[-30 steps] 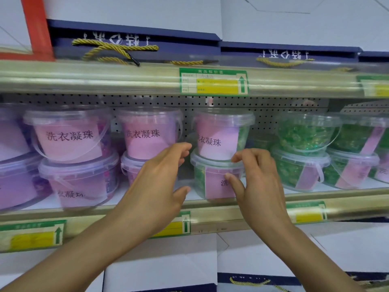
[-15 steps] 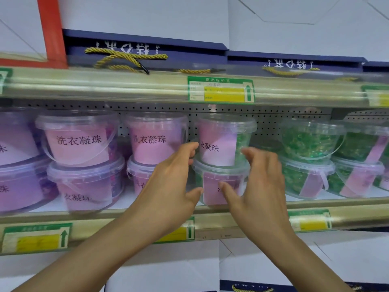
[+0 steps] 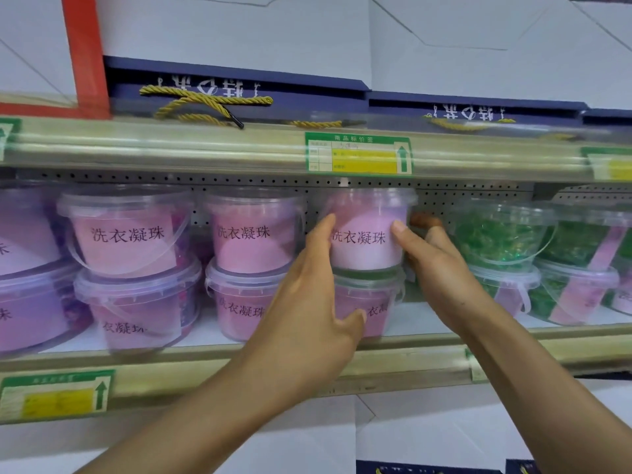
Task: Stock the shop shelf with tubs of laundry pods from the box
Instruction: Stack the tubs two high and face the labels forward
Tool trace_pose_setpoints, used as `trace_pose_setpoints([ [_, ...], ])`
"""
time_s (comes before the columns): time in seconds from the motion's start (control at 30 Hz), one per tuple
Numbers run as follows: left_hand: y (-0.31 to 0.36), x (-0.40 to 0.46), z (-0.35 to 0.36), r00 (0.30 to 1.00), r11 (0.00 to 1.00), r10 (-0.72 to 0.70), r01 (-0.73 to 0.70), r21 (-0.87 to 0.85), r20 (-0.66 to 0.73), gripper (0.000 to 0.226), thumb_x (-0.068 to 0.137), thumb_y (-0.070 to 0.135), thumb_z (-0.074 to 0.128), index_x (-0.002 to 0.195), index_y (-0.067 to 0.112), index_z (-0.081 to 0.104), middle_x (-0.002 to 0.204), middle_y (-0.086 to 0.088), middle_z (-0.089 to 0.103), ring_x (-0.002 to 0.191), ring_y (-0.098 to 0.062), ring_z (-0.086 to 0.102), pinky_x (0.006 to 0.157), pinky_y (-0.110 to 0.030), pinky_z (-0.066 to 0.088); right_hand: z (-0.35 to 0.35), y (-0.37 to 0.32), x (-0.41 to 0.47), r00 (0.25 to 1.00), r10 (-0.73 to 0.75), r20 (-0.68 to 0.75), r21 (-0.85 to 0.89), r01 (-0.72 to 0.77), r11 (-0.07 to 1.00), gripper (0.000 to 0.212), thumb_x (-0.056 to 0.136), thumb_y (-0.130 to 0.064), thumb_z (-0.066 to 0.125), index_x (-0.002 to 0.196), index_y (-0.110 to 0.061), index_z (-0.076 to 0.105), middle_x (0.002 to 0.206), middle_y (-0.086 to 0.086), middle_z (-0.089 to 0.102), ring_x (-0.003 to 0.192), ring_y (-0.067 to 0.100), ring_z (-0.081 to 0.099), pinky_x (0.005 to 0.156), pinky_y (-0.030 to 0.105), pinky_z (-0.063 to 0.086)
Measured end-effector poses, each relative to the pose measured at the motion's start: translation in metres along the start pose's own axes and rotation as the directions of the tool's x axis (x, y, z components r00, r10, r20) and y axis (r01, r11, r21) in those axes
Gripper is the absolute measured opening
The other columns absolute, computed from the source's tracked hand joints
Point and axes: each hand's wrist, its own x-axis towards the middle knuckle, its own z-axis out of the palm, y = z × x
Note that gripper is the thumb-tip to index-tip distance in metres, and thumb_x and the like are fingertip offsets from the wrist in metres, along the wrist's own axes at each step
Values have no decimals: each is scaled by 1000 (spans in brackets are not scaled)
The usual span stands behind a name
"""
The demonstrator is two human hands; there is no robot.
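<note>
Tub of laundry pods (image 3: 367, 230), pink label, sits stacked on a lower tub (image 3: 369, 302) in the middle of the shelf (image 3: 410, 357). Left hand (image 3: 307, 302): fingers nearly straight along the upper tub's left side, thumb against the lower tub; touching, not wrapped. Right hand (image 3: 434, 265): thumb on the label front, fingers curled round the tub's right and rear, a real hold. Neighbouring pink stack (image 3: 253, 230) just beside on the left; green tubs (image 3: 502, 234) near on the right. Risk, as judged: stack is narrow and two high under a low upper rail (image 3: 205, 148); an uneven twist or push could slide the top tub off its lid seat, or knock the adjacent stack.
</note>
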Motion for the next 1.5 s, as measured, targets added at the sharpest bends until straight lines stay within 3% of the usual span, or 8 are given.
trace_pose_setpoints([
  [0.17,-8,2,7,1000,1000,-7,7,27,18,94,82,16,66,146,35,0,153,18,13,137,6,14,105,-8,13,-6,18,-4,1000,18,22,-81,-16,997,29,98,-22,43,126,-17,48,114,-9,63,99,2,60,68,13,48],
  [0.3,-11,8,9,1000,1000,-11,11,-21,5,96,79,15,68,145,37,2,153,13,20,137,1,22,109,-17,21,-7,22,-3,1000,-16,-1,-136,16,991,24,100,-20,39,122,-20,49,110,-14,62,99,1,59,73,15,46],
  [0.47,-8,5,11,1000,1000,18,-18,3,-23,94,79,14,69,143,39,4,148,15,24,133,4,26,103,-13,22,-9,23,0,1000,-20,-10,-176,18,984,25,101,-22,36,123,-23,48,115,-6,61,106,11,58,73,22,47],
  [0.7,-13,4,16,998,995,54,-51,86,-35,94,78,20,69,141,40,2,148,18,18,133,4,24,101,-14,24,-8,27,-10,993,-107,51,-252,116,961,26,96,-23,49,120,-28,43,113,-20,56,104,-11,52,80,9,42],
  [0.93,-19,2,11,998,995,54,-53,87,-10,84,78,19,70,139,36,14,144,16,29,131,1,29,99,-13,22,-10,24,-21,991,-130,-30,-422,105,901,38,95,-19,49,133,-17,47,124,-5,59,111,9,55,98,35,44],
  [1.03,-20,-1,5,998,988,69,-67,141,-10,80,81,21,68,141,32,17,148,14,26,133,-3,28,99,-13,21,-16,22,-33,981,-158,-110,-570,68,819,44,91,-24,57,133,-15,46,131,1,55,117,15,53,102,40,42],
  [1.2,-20,-7,-1,983,956,180,-171,237,-19,67,83,23,64,138,31,27,142,15,24,129,-5,30,104,-25,32,-38,13,-62,920,-344,-188,-817,48,574,43,88,-18,62,128,-13,49,128,4,51,120,19,47,94,22,32],
  [1.5,-7,-5,18,933,885,354,-356,300,61,48,76,20,68,120,28,49,123,14,45,112,-8,43,88,-27,44,-101,16,-67,882,-322,-344,-901,-213,378,51,84,-11,67,130,-7,46,130,18,42,119,33,44,89,36,40],
])
